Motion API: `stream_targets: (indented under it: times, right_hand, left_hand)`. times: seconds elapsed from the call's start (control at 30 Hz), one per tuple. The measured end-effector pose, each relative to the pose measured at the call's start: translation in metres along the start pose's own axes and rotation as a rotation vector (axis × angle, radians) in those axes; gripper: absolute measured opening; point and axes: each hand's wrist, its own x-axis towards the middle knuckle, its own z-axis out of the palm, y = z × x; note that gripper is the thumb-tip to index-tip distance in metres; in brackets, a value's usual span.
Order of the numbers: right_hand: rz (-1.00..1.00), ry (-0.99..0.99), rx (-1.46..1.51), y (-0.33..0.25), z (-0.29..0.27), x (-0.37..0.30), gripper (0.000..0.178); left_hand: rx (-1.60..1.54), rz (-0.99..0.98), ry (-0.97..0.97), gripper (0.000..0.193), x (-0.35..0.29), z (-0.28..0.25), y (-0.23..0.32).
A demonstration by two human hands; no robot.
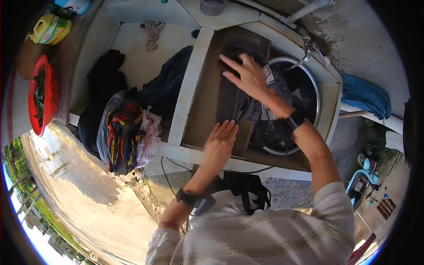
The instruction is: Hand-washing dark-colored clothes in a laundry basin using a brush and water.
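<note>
A wet dark grey garment [247,108] lies over the ribbed washboard slab [201,123] of the sink. Part of it trails to the right into a round metal basin [319,104] holding dark water and dark cloth. My left hand [222,141] rests flat on the garment's near edge, fingers stretched out together. Above the garment's far part is my right hand [251,79], its fingers spread and nothing gripped in them. Whether its palm touches the cloth, I cannot tell. A tap [309,49] stands over the basin's far rim.
The left sink compartment [137,44] holds dark clothes [165,75] and a small pale cloth [152,35]. Bunched laundry [126,137] hangs over its front edge. Left are a red basin [32,95] and a yellow jug [51,29]. A blue cloth [366,97] hangs on a pipe at right.
</note>
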Motion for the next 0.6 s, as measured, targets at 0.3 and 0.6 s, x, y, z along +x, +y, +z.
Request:
stream_targets:
  times: [0.3, 0.6]
  right_hand:
    - [0.269, 0.22, -0.172, 0.06, -0.001, 0.038, 0.046]
    - [-0.057, -0.086, 0.104, -0.029, -0.003, -0.07, 0.046]
  left_hand:
    - [-0.056, 0.006, 0.008, 0.037, 0.005, 0.002, 0.015]
    - [-0.004, -0.1, -0.096, 0.037, 0.001, -0.002, 0.007]
